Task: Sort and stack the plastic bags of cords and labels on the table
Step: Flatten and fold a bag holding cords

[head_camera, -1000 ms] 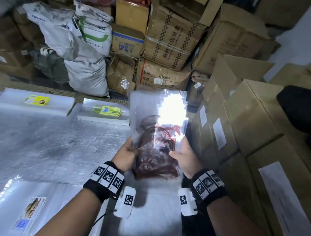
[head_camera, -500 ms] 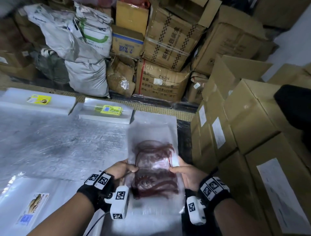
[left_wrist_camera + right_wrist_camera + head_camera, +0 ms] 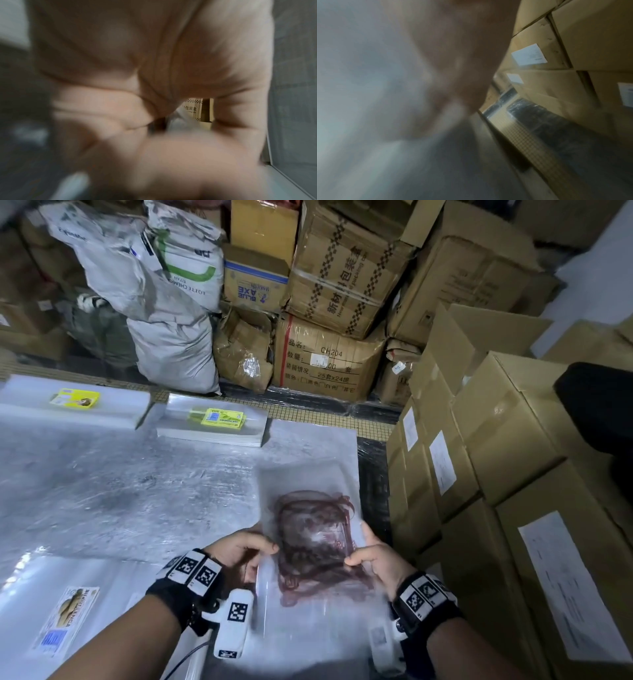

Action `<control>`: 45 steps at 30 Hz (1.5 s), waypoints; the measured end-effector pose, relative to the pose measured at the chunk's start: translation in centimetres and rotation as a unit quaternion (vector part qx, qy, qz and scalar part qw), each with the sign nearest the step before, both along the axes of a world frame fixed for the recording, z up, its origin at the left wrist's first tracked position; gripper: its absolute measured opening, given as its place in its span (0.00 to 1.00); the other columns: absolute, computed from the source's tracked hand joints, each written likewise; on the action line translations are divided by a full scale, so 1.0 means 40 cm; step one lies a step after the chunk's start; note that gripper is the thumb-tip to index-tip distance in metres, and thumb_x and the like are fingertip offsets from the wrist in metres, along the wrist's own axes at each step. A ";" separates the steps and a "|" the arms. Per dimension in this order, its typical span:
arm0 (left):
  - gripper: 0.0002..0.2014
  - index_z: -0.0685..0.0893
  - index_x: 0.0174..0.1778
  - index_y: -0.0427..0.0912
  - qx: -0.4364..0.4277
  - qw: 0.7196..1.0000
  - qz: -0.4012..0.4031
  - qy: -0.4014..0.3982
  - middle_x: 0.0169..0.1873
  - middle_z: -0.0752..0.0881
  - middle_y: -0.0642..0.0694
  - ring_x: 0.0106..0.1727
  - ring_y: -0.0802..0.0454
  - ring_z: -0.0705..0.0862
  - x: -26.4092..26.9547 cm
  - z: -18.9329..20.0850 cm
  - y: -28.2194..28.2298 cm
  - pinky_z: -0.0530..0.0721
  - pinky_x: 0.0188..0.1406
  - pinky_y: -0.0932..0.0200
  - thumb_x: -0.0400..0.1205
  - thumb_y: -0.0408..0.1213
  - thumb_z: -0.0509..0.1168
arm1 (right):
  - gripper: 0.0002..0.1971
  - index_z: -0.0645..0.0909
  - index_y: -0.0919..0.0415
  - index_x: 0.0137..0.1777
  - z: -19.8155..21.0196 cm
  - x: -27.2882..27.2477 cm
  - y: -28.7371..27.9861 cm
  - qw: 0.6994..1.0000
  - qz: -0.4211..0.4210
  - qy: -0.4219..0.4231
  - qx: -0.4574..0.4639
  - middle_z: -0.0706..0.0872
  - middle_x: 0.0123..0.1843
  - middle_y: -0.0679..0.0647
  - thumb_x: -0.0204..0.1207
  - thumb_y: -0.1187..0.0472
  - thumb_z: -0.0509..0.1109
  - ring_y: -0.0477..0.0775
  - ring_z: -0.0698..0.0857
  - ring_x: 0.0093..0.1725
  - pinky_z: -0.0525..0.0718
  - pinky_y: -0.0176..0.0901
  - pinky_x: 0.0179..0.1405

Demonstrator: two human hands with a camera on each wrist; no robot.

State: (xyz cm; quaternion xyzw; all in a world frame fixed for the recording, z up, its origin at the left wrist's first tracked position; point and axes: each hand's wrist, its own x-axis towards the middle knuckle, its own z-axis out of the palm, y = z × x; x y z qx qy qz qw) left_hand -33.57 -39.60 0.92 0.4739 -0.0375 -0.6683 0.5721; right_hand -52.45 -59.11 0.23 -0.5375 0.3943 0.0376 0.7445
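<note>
Both hands pinching the bag of maroon cords [image 3: 317, 546], left hand [image 3: 239, 549] and right hand [image 3: 376, 559] at either edge, low over the table [image 3: 120, 491] (basically touching). Laying it down; next I let go and square it up.

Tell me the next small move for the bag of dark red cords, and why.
Probably let go and slide both hands away. The bag of dark red cords lies low over the clear bags at the table's right edge, the left hand and right hand pinching its sides.
</note>
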 end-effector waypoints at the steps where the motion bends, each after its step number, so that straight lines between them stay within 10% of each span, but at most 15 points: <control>1: 0.33 0.81 0.54 0.19 -0.015 1.000 0.024 0.005 0.36 0.84 0.28 0.32 0.37 0.86 -0.018 0.000 -0.005 0.86 0.33 0.50 0.55 0.29 0.81 | 0.49 0.49 0.53 0.88 0.010 0.002 0.007 1.000 -0.012 -0.006 -0.002 0.59 0.87 0.52 0.70 0.81 0.62 0.52 0.64 0.83 0.63 0.45 0.81; 7: 0.34 0.83 0.59 0.21 -0.037 0.997 0.060 0.007 0.47 0.87 0.23 0.43 0.33 0.88 -0.061 -0.007 -0.005 0.87 0.42 0.46 0.56 0.29 0.79 | 0.43 0.56 0.50 0.86 0.023 0.012 0.021 0.998 -0.051 -0.038 0.017 0.78 0.71 0.53 0.75 0.85 0.54 0.46 0.82 0.53 0.80 0.37 0.48; 13: 0.34 0.80 0.67 0.24 0.014 0.997 0.027 -0.072 0.63 0.83 0.25 0.66 0.28 0.81 -0.051 -0.013 -0.003 0.71 0.75 0.36 0.63 0.30 0.78 | 0.42 0.74 0.43 0.75 -0.010 0.013 0.015 0.994 -0.059 -0.063 0.071 0.88 0.64 0.63 0.70 0.85 0.56 0.63 0.88 0.63 0.84 0.56 0.60; 19: 0.38 0.78 0.64 0.18 0.062 0.996 0.026 -0.052 0.51 0.84 0.20 0.41 0.31 0.86 -0.048 -0.026 -0.001 0.84 0.35 0.46 0.56 0.22 0.77 | 0.46 0.73 0.46 0.76 -0.028 0.014 0.020 0.995 -0.055 -0.059 0.065 0.89 0.65 0.59 0.68 0.93 0.54 0.59 0.85 0.66 0.82 0.49 0.62; 25: 0.28 0.79 0.66 0.24 0.053 0.992 0.073 -0.086 0.60 0.86 0.28 0.62 0.32 0.85 -0.058 -0.018 -0.013 0.77 0.64 0.43 0.67 0.18 0.66 | 0.48 0.72 0.37 0.74 -0.025 0.017 0.008 0.997 -0.044 -0.038 0.049 0.83 0.73 0.57 0.67 0.89 0.62 0.60 0.83 0.70 0.76 0.56 0.74; 29: 0.37 0.76 0.68 0.31 -0.009 0.992 0.067 -0.109 0.58 0.86 0.28 0.56 0.33 0.88 -0.061 0.012 -0.015 0.85 0.49 0.50 0.58 0.21 0.68 | 0.46 0.73 0.48 0.77 -0.024 0.016 0.009 0.994 -0.064 -0.066 0.061 0.87 0.67 0.61 0.68 0.93 0.53 0.61 0.84 0.69 0.75 0.55 0.75; 32: 0.37 0.71 0.66 0.33 -0.023 0.993 0.093 -0.073 0.44 0.83 0.26 0.30 0.38 0.87 -0.062 0.018 -0.020 0.84 0.24 0.55 0.57 0.17 0.64 | 0.42 0.76 0.50 0.74 -0.030 0.015 0.013 0.994 -0.052 -0.075 0.059 0.85 0.69 0.66 0.69 0.91 0.54 0.67 0.81 0.72 0.70 0.61 0.80; 35: 0.44 0.66 0.73 0.36 -0.011 0.988 0.118 -0.102 0.52 0.81 0.27 0.31 0.42 0.86 -0.056 -0.006 -0.030 0.83 0.23 0.53 0.56 0.19 0.66 | 0.40 0.79 0.49 0.71 -0.027 0.016 0.014 0.993 -0.056 -0.073 0.072 0.85 0.68 0.67 0.69 0.89 0.55 0.68 0.83 0.70 0.75 0.62 0.76; 39: 0.44 0.72 0.73 0.44 -0.023 0.988 0.117 -0.103 0.65 0.82 0.31 0.59 0.37 0.86 -0.058 -0.011 -0.016 0.84 0.51 0.45 0.56 0.22 0.69 | 0.38 0.80 0.49 0.68 -0.010 0.019 0.012 0.992 -0.062 -0.070 0.089 0.87 0.65 0.68 0.71 0.89 0.53 0.67 0.87 0.63 0.88 0.52 0.53; 42: 0.37 0.75 0.74 0.46 -0.067 0.991 0.111 -0.041 0.64 0.84 0.30 0.56 0.32 0.87 -0.069 0.001 -0.007 0.88 0.44 0.46 0.65 0.25 0.69 | 0.36 0.82 0.50 0.63 -0.004 0.021 0.004 0.991 -0.069 -0.055 0.097 0.89 0.60 0.67 0.73 0.90 0.52 0.62 0.90 0.51 0.88 0.45 0.37; 45: 0.22 0.75 0.73 0.42 -0.075 0.986 0.145 0.039 0.56 0.82 0.27 0.31 0.35 0.88 -0.072 0.011 -0.016 0.84 0.20 0.52 0.82 0.27 0.57 | 0.36 0.79 0.50 0.67 -0.016 0.028 -0.005 0.992 -0.082 -0.039 0.086 0.90 0.58 0.63 0.73 0.88 0.55 0.61 0.90 0.54 0.89 0.45 0.40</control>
